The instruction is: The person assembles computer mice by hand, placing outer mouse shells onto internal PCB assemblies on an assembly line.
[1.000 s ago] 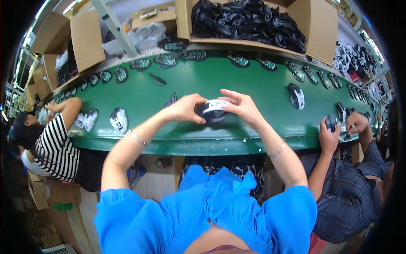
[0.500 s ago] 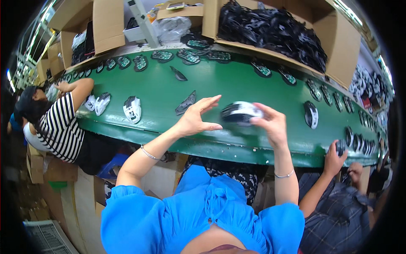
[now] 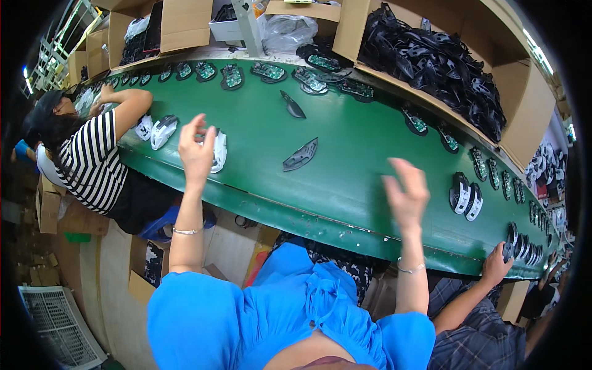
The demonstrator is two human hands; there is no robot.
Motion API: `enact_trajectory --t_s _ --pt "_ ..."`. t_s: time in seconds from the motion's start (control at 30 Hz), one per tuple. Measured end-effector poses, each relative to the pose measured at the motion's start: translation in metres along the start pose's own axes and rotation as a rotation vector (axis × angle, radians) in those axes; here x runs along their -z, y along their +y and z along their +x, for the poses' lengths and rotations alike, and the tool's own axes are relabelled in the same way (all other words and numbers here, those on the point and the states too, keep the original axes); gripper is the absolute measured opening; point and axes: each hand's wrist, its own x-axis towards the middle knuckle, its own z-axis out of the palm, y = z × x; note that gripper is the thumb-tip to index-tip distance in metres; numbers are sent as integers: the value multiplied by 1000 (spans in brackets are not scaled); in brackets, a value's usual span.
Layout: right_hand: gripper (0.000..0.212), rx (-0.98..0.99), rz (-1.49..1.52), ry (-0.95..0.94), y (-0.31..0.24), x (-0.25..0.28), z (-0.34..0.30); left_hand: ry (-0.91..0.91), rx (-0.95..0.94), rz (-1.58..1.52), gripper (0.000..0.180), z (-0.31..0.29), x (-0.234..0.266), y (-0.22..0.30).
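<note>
My left hand (image 3: 197,150) is raised over the near edge of the green conveyor belt (image 3: 345,166), fingers spread, holding nothing. Just behind it lies a black and white shell part (image 3: 219,150) on the belt. My right hand (image 3: 407,192) hovers open above the belt further right, empty as well. Two dark flat parts (image 3: 301,154) (image 3: 292,105) lie on the belt between and beyond my hands. A black and white pair of shells (image 3: 465,196) sits to the right of my right hand.
A person in a striped shirt (image 3: 92,160) works at the left; another person's hand (image 3: 499,262) rests on the belt edge at the right. Green circuit boards (image 3: 268,71) line the far edge. A cardboard box of black parts (image 3: 444,58) stands behind.
Both my hands held a black and white part over the belt; now they are apart and empty. The view has swung left and the part is out of my hands.
</note>
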Motion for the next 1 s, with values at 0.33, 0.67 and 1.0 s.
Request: enact_trajectory --t_s 0.33,0.67,1.0 --pt "34 263 55 -442 -55 -128 44 -582 379 540 79 13 8 -5" --pt "19 -398 278 -572 61 -44 15 -788 0 338 65 -54 -100 44" --pt "26 -502 -178 141 117 15 -45 -1279 -696 132 89 -49 -150 92"
